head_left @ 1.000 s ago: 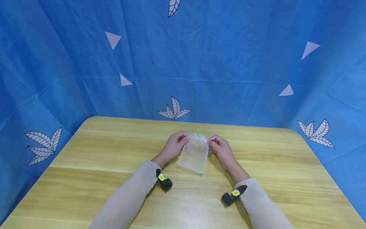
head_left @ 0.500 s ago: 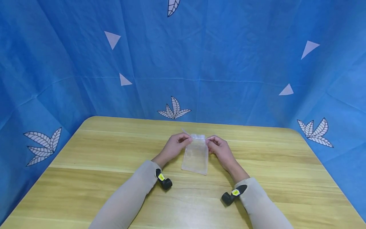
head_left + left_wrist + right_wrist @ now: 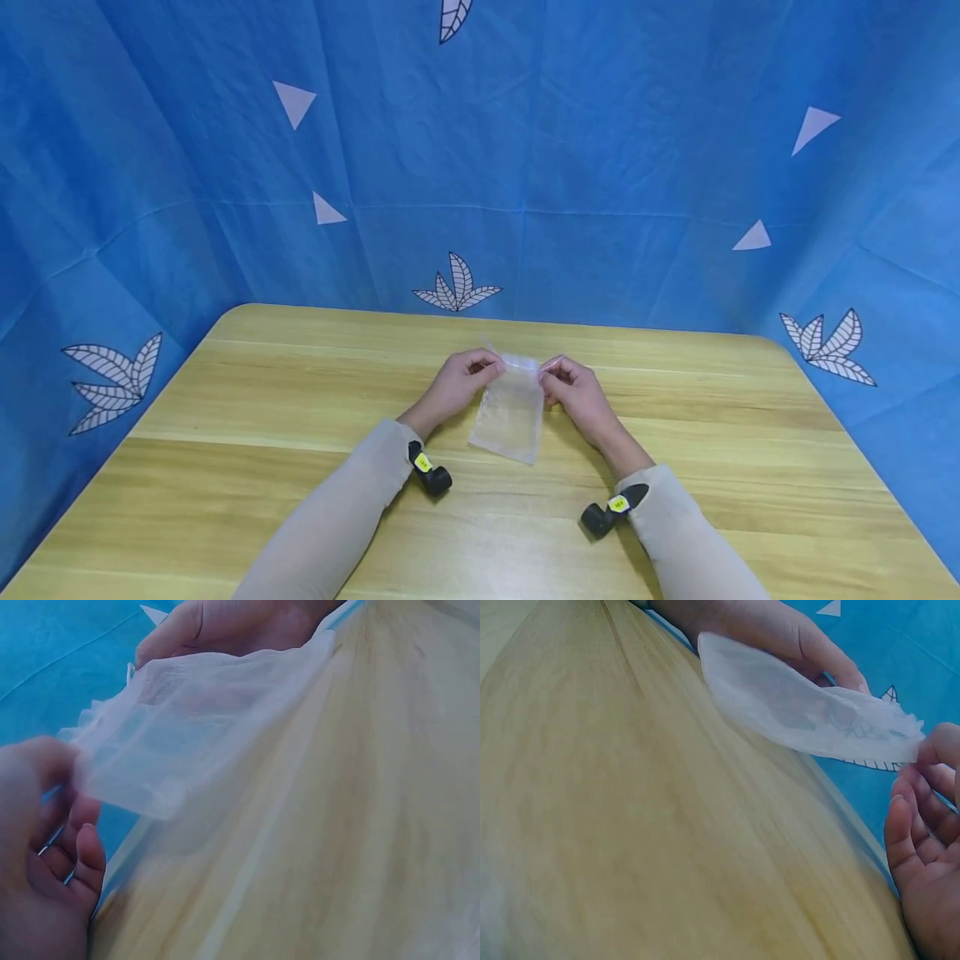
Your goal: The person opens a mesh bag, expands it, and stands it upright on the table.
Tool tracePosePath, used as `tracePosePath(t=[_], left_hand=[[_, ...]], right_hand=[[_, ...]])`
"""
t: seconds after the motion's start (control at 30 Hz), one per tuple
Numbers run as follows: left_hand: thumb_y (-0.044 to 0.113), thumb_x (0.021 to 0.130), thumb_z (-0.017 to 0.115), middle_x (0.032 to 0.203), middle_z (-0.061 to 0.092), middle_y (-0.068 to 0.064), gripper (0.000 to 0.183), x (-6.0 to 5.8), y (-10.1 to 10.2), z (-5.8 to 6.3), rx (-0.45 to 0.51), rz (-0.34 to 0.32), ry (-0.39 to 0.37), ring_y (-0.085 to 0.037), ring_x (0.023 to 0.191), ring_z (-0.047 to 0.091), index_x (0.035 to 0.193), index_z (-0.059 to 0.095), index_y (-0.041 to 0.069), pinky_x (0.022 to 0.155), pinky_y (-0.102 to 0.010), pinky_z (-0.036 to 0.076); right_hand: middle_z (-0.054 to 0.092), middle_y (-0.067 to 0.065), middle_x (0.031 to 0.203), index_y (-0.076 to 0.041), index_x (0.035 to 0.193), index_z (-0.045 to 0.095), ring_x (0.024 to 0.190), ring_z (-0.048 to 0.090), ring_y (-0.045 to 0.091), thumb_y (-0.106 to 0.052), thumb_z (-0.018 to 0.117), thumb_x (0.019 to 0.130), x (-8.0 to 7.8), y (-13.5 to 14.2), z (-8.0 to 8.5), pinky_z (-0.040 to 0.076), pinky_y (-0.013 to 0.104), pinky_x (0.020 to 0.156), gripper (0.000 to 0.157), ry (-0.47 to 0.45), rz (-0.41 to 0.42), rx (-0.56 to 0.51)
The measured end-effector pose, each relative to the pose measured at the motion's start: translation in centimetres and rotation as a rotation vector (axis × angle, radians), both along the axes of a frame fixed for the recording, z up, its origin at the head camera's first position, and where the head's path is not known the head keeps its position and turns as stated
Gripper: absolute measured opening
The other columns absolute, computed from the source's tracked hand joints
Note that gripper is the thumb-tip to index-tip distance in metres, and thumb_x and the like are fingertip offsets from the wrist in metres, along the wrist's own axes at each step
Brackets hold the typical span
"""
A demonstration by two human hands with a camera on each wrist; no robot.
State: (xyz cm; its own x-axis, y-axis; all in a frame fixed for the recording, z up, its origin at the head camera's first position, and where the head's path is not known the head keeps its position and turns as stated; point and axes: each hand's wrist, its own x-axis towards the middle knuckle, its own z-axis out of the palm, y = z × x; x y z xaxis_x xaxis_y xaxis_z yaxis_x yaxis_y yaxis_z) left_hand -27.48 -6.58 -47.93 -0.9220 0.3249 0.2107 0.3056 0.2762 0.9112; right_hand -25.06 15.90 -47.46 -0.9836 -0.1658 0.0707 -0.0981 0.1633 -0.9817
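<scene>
Hands (image 3: 457, 382) (image 3: 579, 393) pinch sheer bag (image 3: 510, 412); bottom (image 3: 501, 451) apparently swung left this half-second.

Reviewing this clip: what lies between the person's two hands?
A sheer white bag, its top edge pinched by the left hand and right hand; the head view shows this.

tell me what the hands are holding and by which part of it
A sheer white bag, pinched near its ruffled end: the left hand at one side, the right hand at the other.
</scene>
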Motion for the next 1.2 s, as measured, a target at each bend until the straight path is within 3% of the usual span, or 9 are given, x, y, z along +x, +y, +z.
tracePosePath(t=[0.23, 0.53, 0.7, 1.03, 1.2], left_hand=[[0.019, 0.098, 0.062, 0.092, 0.063, -0.001, 0.012, 0.02, -0.07, 0.08, 0.03, 0.046, -0.016, -0.017, 0.078, 0.052, 0.099, 0.071, 0.012, 0.07, -0.03, 0.044], [0.026, 0.099, 0.06, 0.08, 0.058, -0.003, 0.017, 0.02, -0.29, 0.1, 0.101, 0.099, -0.065, -0.018, 0.069, 0.049, 0.101, 0.07, 0.012, 0.062, -0.029, 0.043], [0.033, 0.098, 0.061, 0.076, 0.056, -0.004, 0.022, -0.09, -0.17, 0.17, 0.08, 0.104, -0.072, -0.018, 0.07, 0.049, 0.103, 0.072, 0.014, 0.062, -0.029, 0.042], [0.026, 0.097, 0.064, 0.097, 0.066, -0.001, 0.02, -0.15, -0.01, 0.25, 0.07, 0.079, -0.057, -0.018, 0.084, 0.054, 0.108, 0.071, 0.011, 0.073, -0.03, 0.046], [0.026, 0.097, 0.064, 0.096, 0.066, 0.0, 0.018, -0.08, -0.03, 0.18, 0.066, 0.069, -0.052, -0.017, 0.083, 0.053, 0.104, 0.072, 0.012, 0.073, -0.029, 0.045]], right_hand=[[0.057, 0.009, 0.08, 0.002, 0.102, 0.06, 0.068, 0.052, 0.017, -0.015, 0.059, 0.099, -0.04, 0.07, -0.03, 0.049, 0.027, 0.063, 0.018, 0.01, -0.012, -0.033], [0.055, 0.008, 0.082, 0.006, 0.097, 0.057, 0.069, 0.053, 0.015, -0.005, 0.057, 0.097, -0.09, -0.12, 0.08, 0.049, 0.025, 0.06, 0.011, 0.014, -0.046, -0.196], [0.054, 0.008, 0.081, 0.004, 0.1, 0.057, 0.068, 0.051, 0.016, -0.01, 0.056, 0.099, -0.12, -0.04, 0.03, 0.048, 0.026, 0.062, 0.014, 0.0, -0.029, -0.165], [0.057, 0.006, 0.077, 0.005, 0.099, 0.064, 0.067, 0.053, 0.017, -0.016, 0.065, 0.095, -0.14, 0.02, 0.16, 0.047, 0.026, 0.063, 0.021, 0.031, -0.028, -0.06], [0.058, 0.008, 0.079, 0.007, 0.099, 0.064, 0.069, 0.054, 0.017, -0.013, 0.062, 0.096, -0.1, 0.01, 0.08, 0.049, 0.027, 0.064, 0.02, 0.032, -0.042, -0.041]])
